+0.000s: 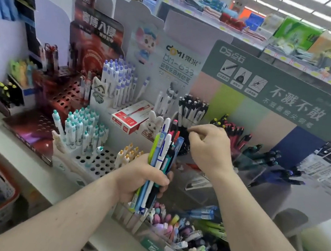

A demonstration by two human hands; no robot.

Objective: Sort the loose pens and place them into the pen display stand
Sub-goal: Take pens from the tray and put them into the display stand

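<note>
The white pen display stand (96, 159) carried a header card (178, 61) reading "DOMI" and "DM-633" (smaller print beneath was too blurred to read). Just right of the stand, the left hand (142, 178) gripped a bundle of loose pens (163, 153) upright. Right of the bundle, the right hand (209, 146) had its fingertips pinched together; anything between them was too small to tell.

Bundle of loose pens (159, 159), mixed green, blue, white, teal and black, upright in left hand's (141, 182) grip, tips down. Pen display stand (276, 96) on the shelf's (28, 158) right part: green header, clear compartments holding black, red and pastel pens.
</note>
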